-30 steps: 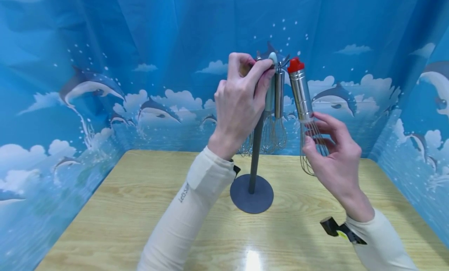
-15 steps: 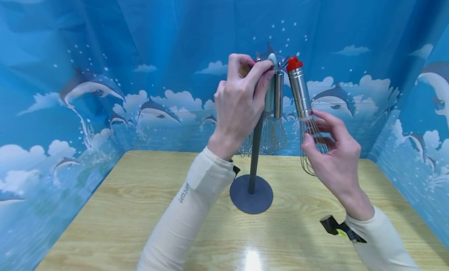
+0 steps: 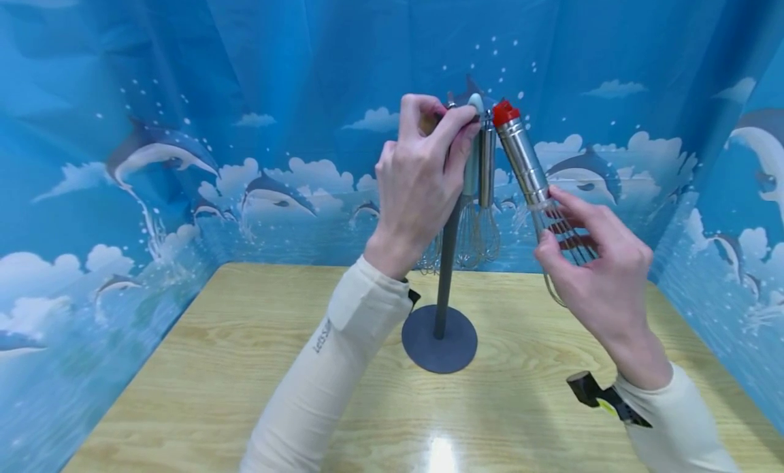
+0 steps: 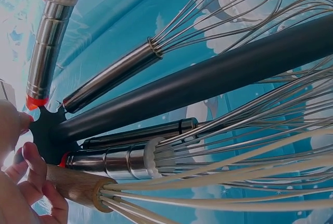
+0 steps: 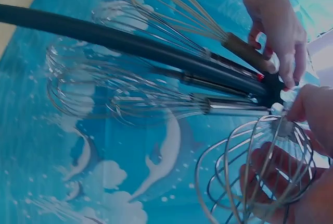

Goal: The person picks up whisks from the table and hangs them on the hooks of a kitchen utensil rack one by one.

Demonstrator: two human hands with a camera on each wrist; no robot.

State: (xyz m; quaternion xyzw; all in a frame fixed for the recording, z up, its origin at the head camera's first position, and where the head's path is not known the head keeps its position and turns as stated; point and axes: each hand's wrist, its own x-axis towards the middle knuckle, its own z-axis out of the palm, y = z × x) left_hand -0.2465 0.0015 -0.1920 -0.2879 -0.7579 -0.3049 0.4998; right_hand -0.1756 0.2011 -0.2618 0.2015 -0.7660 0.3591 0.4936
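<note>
My left hand (image 3: 419, 167) pinches the hooked top of a dark hanging stand (image 3: 449, 275); in the left wrist view its fingertips are at the hook plate (image 4: 48, 130). My right hand (image 3: 603, 262) holds a steel balloon whisk (image 3: 523, 156) around the wires just below the handle. This whisk leans left, its red cap right at a hook tip on the stand's right side. Several other whisks hang from the stand. Among them are a steel-handled whisk (image 4: 112, 75), a wooden-handled whisk (image 4: 78, 182) close by my left fingers, and one with a pale green handle (image 3: 470, 170).
The stand's round base (image 3: 439, 354) sits on a wood-grain table (image 3: 245, 364). A blue curtain (image 3: 275, 71) printed with dolphins and clouds surrounds the table at the back and sides.
My right hand has shifted slightly right while the whisk tilted further, its red cap swinging left toward the stand's hook. My left hand has stayed in place on the stand's top.
</note>
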